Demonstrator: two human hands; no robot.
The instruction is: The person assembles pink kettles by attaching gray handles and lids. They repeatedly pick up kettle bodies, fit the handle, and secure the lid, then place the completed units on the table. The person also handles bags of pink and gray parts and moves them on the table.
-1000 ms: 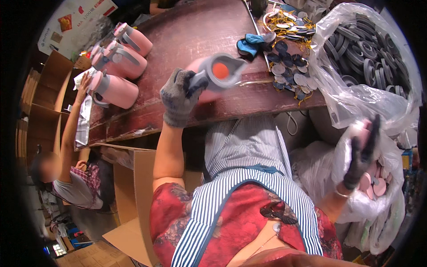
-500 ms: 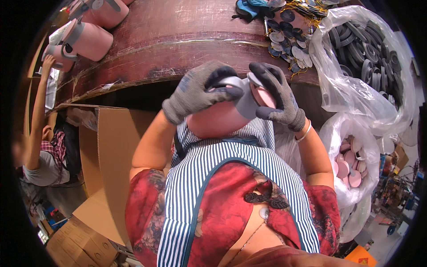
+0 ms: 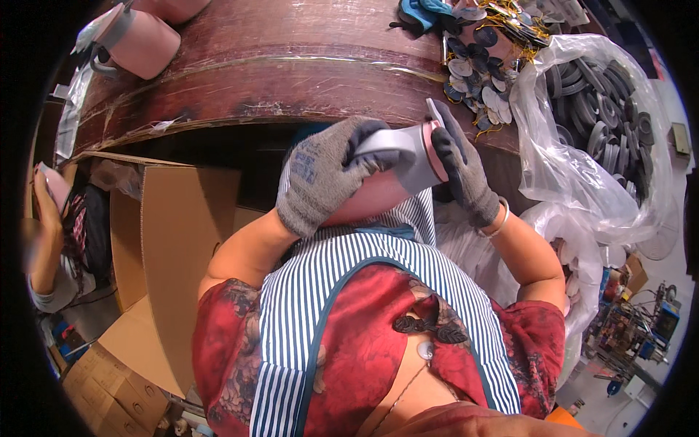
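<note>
A pink jug [image 3: 368, 197] with a grey collar and handle [image 3: 389, 142] lies tilted in front of my apron, its mouth toward the right. My left hand [image 3: 317, 171], in a grey knitted glove with dark fingers, is closed round the handle. My right hand [image 3: 470, 171], gloved the same way, grips the lid [image 3: 435, 151] at the mouth end. The lid shows a pink edge, and a light grey tab [image 3: 433, 111] sticks up beside my right fingers. The jug's base is partly hidden behind my left hand and wrist.
A worn dark red table [image 3: 306, 84] curves ahead, with another pink jug [image 3: 145, 47] at far left. Right are discs with yellow ties [image 3: 484, 80] and a plastic bag of grey rings [image 3: 597, 109]. An open carton [image 3: 189, 255] stands left; beyond it a co-worker's hand [image 3: 47, 207] holds something pink.
The jug has turned so its mouth faces further right, and my right hand has shifted round the lid. At left, the co-worker's hand has come away from the table with a pink thing.
</note>
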